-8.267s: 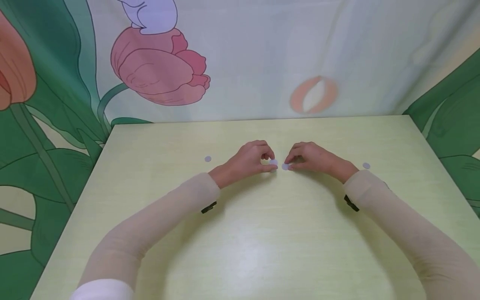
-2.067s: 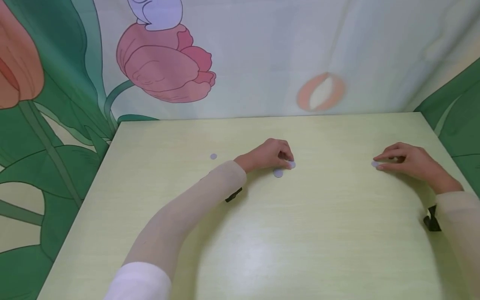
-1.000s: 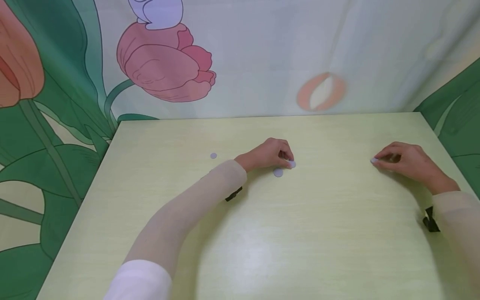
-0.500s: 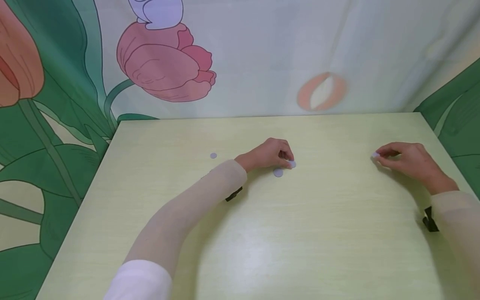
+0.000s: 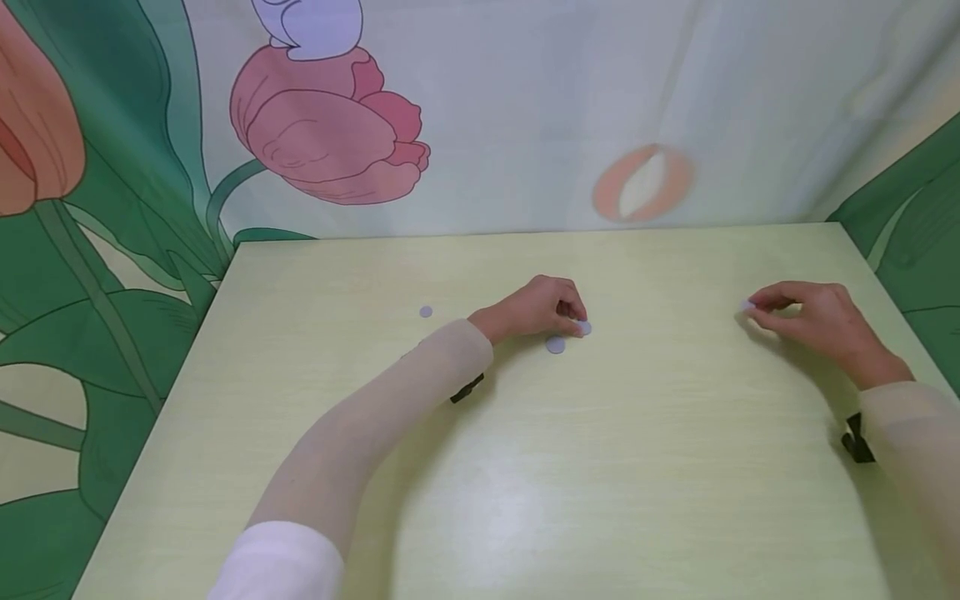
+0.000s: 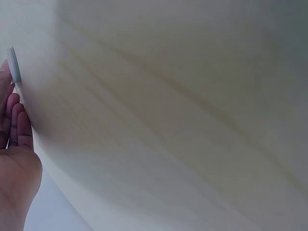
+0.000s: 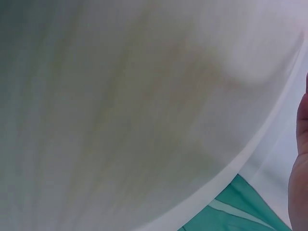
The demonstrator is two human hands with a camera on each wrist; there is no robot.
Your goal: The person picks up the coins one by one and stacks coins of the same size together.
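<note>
In the head view, my left hand (image 5: pixel 542 308) is over the middle of the table, thumb and fingers pinching a small pale lilac disc (image 5: pixel 587 328). Just below that hand lies a second flat disc (image 5: pixel 556 345). The left wrist view shows a disc's thick grey rim (image 6: pixel 14 65) at the left fingertips. Over at the right, my right hand (image 5: pixel 813 321) pinches another small disc (image 5: pixel 747 306) between thumb and forefinger, its shadow below on the table. Part of that disc is hidden by the fingertips. The right wrist view catches only the hand's edge (image 7: pixel 301 163).
One more lilac disc (image 5: pixel 426 312) lies on the table left of the left forearm. The pale wooden table (image 5: pixel 645 467) ends at the back against a printed curtain (image 5: pixel 510 125) with tulips and leaves. Each wrist carries a small black device, such as the left one (image 5: pixel 467 388).
Since 8.3 s ago, the right hand has left the middle disc and gone right to another. Over the last two seconds it has raised that disc slightly. The left hand has stayed still lately.
</note>
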